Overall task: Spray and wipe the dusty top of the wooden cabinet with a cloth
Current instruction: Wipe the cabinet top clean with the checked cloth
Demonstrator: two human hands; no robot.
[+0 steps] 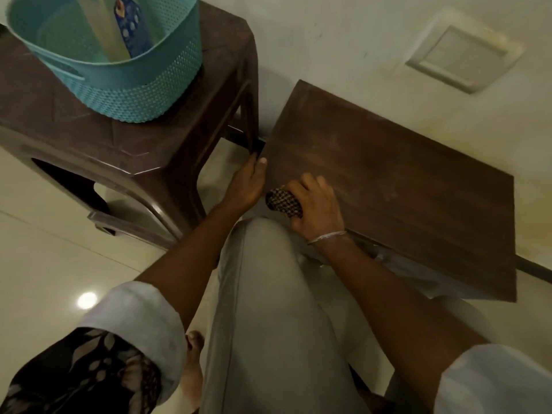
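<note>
The wooden cabinet (403, 180) stands low against the wall at the right, its dark brown top facing me. My right hand (316, 204) presses a bunched checked cloth (283, 202) onto the top near its left front corner. My left hand (248, 186) rests flat against the cabinet's left side edge, fingers pointing towards the wall. A spray bottle with a blue label (133, 28) stands inside the teal basket (119, 82); only part of it shows.
The teal perforated basket sits on a dark brown plastic stool (89, 138) just left of the cabinet. A narrow gap separates stool and cabinet. My grey-trousered knee (268, 294) is close to the cabinet's front. Pale tiled floor (44, 234) lies at the left.
</note>
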